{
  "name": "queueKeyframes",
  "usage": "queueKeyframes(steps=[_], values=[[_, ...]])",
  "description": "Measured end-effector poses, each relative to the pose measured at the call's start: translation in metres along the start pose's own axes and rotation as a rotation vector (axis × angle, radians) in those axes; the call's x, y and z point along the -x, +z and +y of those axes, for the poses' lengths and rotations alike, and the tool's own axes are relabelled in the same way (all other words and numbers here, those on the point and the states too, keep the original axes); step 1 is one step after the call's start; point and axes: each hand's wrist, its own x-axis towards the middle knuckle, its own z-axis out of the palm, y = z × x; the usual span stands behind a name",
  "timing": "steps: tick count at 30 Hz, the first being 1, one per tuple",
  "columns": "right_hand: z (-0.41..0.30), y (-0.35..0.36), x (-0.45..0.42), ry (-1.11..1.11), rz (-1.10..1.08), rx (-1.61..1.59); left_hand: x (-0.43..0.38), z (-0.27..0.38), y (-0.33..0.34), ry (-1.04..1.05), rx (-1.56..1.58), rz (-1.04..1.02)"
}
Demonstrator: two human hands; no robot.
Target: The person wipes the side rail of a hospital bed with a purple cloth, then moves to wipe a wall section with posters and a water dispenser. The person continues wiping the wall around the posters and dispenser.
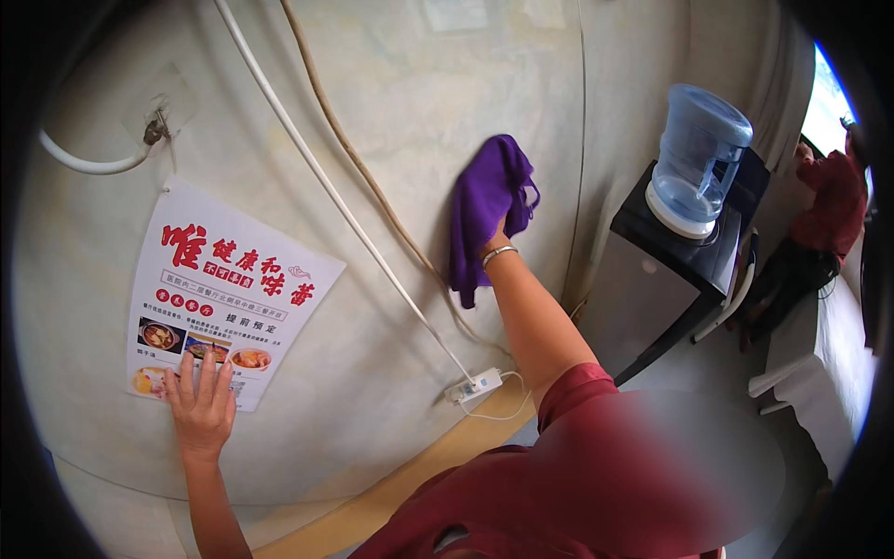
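A printed paper poster (230, 216) with writing and food pictures hangs at an angle on the pale wall. My left hand (202, 412) lies on its lower part, back towards me, fingers slightly spread, holding nothing. To the right, my right hand (497, 234) reaches up to the wall, gripping a purple cloth (482, 192) that hides most of its fingers. The cloth's lower end hangs below the hand, and a metal bracelet (500, 256) circles the wrist.
A white pipe-like strip (300, 143) and a tan cable (356, 157) slant down the wall towards a white power strip (475, 390). A water dispenser (649, 279) bearing a blue bottle (698, 154) stands at right. Beyond it is another person in red (831, 202), near a white-covered surface (814, 356).
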Motion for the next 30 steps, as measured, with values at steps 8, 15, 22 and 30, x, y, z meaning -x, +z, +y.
queueKeyframes(steps=[8,15,22,30], values=[[0.124,-0.009,-0.003,0.166,0.022,0.557,-0.012,0.044,-0.035,-0.044,0.184,-0.100],[0.105,-0.071,-0.031,0.167,-0.432,1.565,-0.025,0.040,-0.070,-0.124,0.087,-0.054],[0.044,-0.025,0.022,-0.100,-0.135,2.036,0.039,-0.053,-0.074,-0.698,-0.176,0.270],[0.038,0.004,0.112,-0.204,-0.664,0.225,-0.007,-0.161,-0.052,-1.090,-0.189,0.638]])
